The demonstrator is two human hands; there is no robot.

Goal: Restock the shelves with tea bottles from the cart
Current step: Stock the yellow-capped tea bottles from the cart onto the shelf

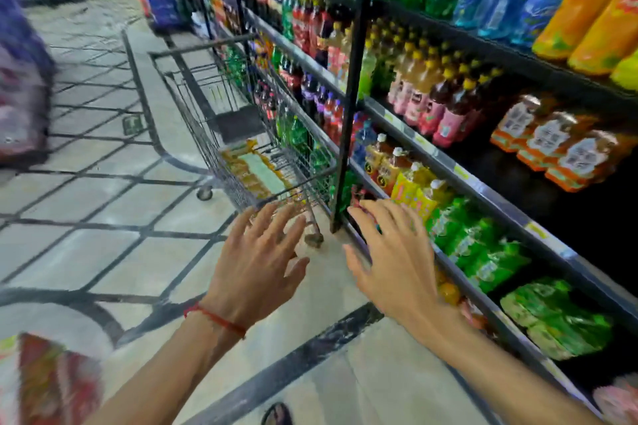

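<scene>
Looking down from my head, the whole picture is smeared, so small details are hard to read. My left hand [257, 262] is stretched out in front of me with its fingers spread apart and nothing in them. It has a red thread [214, 317] round the wrist. My right hand [393, 262] is out beside it, fingers also fanned wide and empty. It hangs just in front of the lowest rows of green and yellow bottles without touching any that I can see.

Both hands point toward the cart [203, 128], which stands on the tiled floor [103, 235] close against the shelves [490, 198], beside a black post [352, 97]. Neither hand touches it.

Down in the basket lie the tea bottles [252, 169], amber with a pale label, flat on their sides and seemingly bundled together. I cannot count them.

On the shelves to my right, a short row of tea bottles with orange and white labels [549, 145] stands on the middle level. There is dark, unfilled space in front of and beside it.

As I judge it, the restocking is somewhere in the middle. Some stock is up, the cart is not emptied, and that dark space wants filling. My next job is to take bottles from the basket.
</scene>
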